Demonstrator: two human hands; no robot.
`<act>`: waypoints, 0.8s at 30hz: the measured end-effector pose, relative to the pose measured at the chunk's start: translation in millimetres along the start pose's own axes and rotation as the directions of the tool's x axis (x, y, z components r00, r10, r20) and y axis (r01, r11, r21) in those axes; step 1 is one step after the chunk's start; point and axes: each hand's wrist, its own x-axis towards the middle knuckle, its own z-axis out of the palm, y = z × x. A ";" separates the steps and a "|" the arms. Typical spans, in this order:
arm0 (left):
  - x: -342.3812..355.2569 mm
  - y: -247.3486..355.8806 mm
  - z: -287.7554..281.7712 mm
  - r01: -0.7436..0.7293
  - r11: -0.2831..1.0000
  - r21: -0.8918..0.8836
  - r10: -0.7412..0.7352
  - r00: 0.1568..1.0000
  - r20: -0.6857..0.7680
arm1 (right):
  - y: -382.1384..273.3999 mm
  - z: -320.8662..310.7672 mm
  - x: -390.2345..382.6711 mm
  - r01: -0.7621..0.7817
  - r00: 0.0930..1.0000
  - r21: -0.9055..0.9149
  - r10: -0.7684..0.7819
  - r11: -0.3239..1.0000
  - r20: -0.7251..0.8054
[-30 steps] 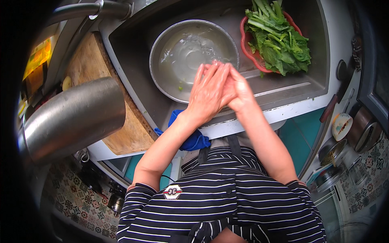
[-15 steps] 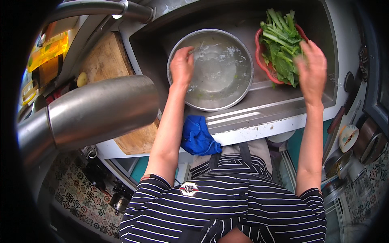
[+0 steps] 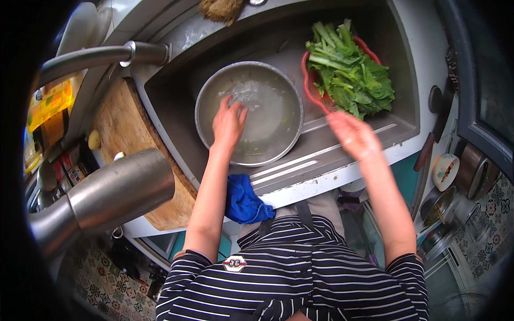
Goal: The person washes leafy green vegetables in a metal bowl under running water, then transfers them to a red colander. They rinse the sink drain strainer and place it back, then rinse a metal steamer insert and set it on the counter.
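My left hand is over the left inner part of a steel basin of water, its fingertips at or just above the water and its fingers bent and apart. My right hand, blurred and wet, hangs in the sink just below a red scalloped bowl, fingers loosely stretched, holding nothing visible. That bowl, heaped with leafy greens, stands to the right of the basin in the steel sink. A crumpled blue cloth lies on the front rim beside my left forearm.
A wooden cutting board lies left of the sink, under a large steel tap body. A brown scrubber sits on the back rim. A knife handle, a small white bowl and pans line the right side.
My hands were pressed together over the basin, then parted. My right hand reached up beside the greens and has since dropped down and leftward below their bowl. My view has shifted.
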 end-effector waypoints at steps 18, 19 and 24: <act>-120.1 39.5 -77.5 -0.135 0.984 -0.117 0.111 0.976 -0.187 | 61.6 -26.4 137.1 0.335 0.925 0.400 -0.218 0.853 -0.311; -111.3 51.2 -80.0 -0.199 0.975 -0.101 0.172 0.958 -0.228 | 63.5 -19.6 128.3 0.333 0.932 0.409 -0.231 0.850 -0.280; -57.0 109.4 -97.2 -0.516 0.841 -0.160 0.431 0.820 -0.377 | 71.8 21.8 48.2 0.331 0.941 0.334 -0.285 0.882 -0.182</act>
